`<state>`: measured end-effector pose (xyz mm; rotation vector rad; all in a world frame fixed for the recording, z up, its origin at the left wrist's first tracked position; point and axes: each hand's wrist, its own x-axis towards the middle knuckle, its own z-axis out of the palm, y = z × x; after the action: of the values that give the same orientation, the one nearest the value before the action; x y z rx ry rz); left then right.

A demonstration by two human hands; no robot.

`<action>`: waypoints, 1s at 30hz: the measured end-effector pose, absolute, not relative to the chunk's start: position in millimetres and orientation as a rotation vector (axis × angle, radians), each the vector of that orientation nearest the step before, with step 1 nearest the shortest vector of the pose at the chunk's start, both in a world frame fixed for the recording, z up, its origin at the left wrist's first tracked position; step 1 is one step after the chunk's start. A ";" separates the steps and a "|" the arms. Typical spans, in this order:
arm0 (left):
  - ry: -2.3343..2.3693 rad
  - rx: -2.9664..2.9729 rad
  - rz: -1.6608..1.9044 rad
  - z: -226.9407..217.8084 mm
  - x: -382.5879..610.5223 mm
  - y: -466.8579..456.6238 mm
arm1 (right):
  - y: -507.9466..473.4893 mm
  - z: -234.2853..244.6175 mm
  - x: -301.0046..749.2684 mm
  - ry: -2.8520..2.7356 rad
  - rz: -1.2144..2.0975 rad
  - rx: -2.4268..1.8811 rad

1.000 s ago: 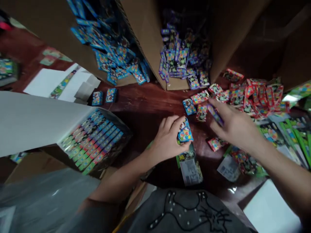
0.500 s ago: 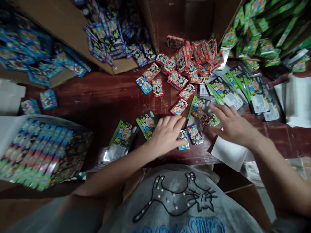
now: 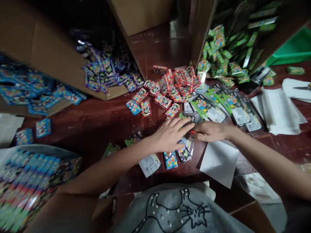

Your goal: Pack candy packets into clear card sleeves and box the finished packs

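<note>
My left hand [image 3: 170,134] lies flat with its fingers apart, over a green-and-black printed bag that it largely hides. Close to its fingertips, my right hand [image 3: 210,131] is closed, and a bit of a red candy packet [image 3: 192,132] shows at its fingers. Just below the left hand are a purple candy packet [image 3: 184,154] and a blue candy packet [image 3: 170,160]. Another printed bag [image 3: 149,164] with a white label lies partly under the left forearm.
Red packets [image 3: 179,81] are heaped in the middle. Cardboard boxes hold blue [image 3: 41,84], purple [image 3: 104,71] and green packets [image 3: 235,64]. Printed bags [image 3: 225,105] and white papers [image 3: 279,111] lie at right. A wrapped pack of small boxes [image 3: 26,187] stands at lower left.
My right hand has moved left and closed, coming up to my left hand. The left hand has spread flat over the bag, hiding it. The head view has shifted.
</note>
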<state>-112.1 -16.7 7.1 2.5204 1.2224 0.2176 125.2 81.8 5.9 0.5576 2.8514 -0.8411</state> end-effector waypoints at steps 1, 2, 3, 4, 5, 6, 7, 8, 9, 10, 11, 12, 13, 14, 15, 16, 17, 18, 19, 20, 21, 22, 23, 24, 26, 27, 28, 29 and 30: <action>1.212 2.523 0.252 5.2 -107.8 -15.4 | 83.0 3.3 123.7 2.837 -0.848 0.546; 1.226 2.522 0.285 3.3 -104.1 -13.5 | 85.9 0.2 121.1 2.831 -0.846 0.524; 1.261 2.516 0.315 1.5 -101.2 -11.2 | 91.1 -2.7 118.2 2.838 -0.840 0.512; 1.309 2.502 0.337 0.3 -99.3 -9.0 | 99.1 -4.9 115.9 2.861 -0.828 0.535; 1.363 2.478 0.345 -0.3 -98.4 -7.4 | 110.4 -5.9 114.9 2.878 -0.826 0.550; 1.403 2.449 0.333 -0.1 -98.3 -6.8 | 125.0 -5.6 115.5 2.900 -0.803 0.595; 1.410 2.423 0.296 0.6 -98.9 -7.5 | 142.5 -4.3 117.7 2.926 -0.749 0.688; 1.376 2.407 0.241 1.7 -100.0 -9.5 | 162.3 -2.2 121.1 2.948 -0.664 0.826; 1.308 2.400 0.168 2.8 -101.1 -12.8 | 183.6 -0.2 124.8 2.959 -0.555 0.993; 1.221 2.400 0.087 3.6 -102.0 -17.0 | 205.3 1.2 128.1 2.952 -0.438 1.159; 1.125 2.404 0.007 3.6 -102.6 -21.7 | 226.2 1.6 130.2 2.932 -0.337 1.291; 1.038 2.410 -0.067 2.7 -102.6 -26.5 | 245.2 0.7 130.6 2.908 -0.268 1.373; 0.979 2.412 -0.129 0.7 -102.2 -30.7 | 261.5 -1.3 129.2 2.891 -0.238 1.407; 0.953 2.409 -0.178 -2.2 -101.4 -34.2 | 274.4 -4.0 126.3 2.880 -0.222 1.418; 0.954 2.400 -0.214 -5.7 -100.3 -36.6 | 283.8 -7.0 122.7 2.874 -0.207 1.418; 0.978 2.387 -0.234 -9.1 -99.1 -38.1 | 289.7 -9.7 119.2 2.872 -0.182 1.415; 1.017 2.373 -0.237 -12.0 -98.2 -38.9 | 292.5 -11.6 116.9 2.871 -0.142 1.411; 1.062 2.361 -0.223 -13.9 -97.9 -39.5 | 292.3 -12.3 116.6 2.869 -0.083 1.409; 1.101 2.358 -0.193 -14.4 -98.6 -40.3 | 289.6 -11.7 118.9 2.866 -0.019 1.408; 1.135 2.364 -0.149 -13.3 -100.9 -41.9 | 284.6 -9.8 123.9 2.861 0.038 1.409; 1.168 2.378 -0.099 -10.9 -105.4 -44.5 | 277.4 -7.0 131.2 2.857 0.080 1.419; 1.191 2.396 -0.053 -7.2 -112.4 -48.6 | 268.0 -3.5 140.3 2.858 0.092 1.424; 1.200 2.416 -0.021 -2.6 -122.1 -54.0 | 256.4 0.1 150.1 2.863 0.078 1.419; 1.201 2.436 -0.010 2.6 -134.3 -61.0 | 242.4 3.5 159.7 2.872 0.049 1.397; 1.182 2.462 -0.064 12.9 -163.1 -78.4 | 206.9 7.7 174.6 2.902 -0.093 1.189; 1.168 2.467 -0.114 17.1 -178.0 -88.0 | 186.4 7.7 178.5 2.909 -0.189 1.029; 1.156 2.467 -0.163 20.3 -191.7 -97.6 | 165.1 6.2 179.9 2.908 -0.284 0.864; 1.149 2.464 -0.205 22.1 -203.5 -106.4 | 144.3 3.0 178.8 2.896 -0.358 0.723; 1.143 2.463 -0.234 22.4 -213.1 -114.0 | 125.2 -1.5 175.8 2.882 -0.400 0.626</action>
<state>-213.1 -114.0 22.4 2.4631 1.1430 -0.2336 175.8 125.2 -1.5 0.6261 2.8822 -0.4000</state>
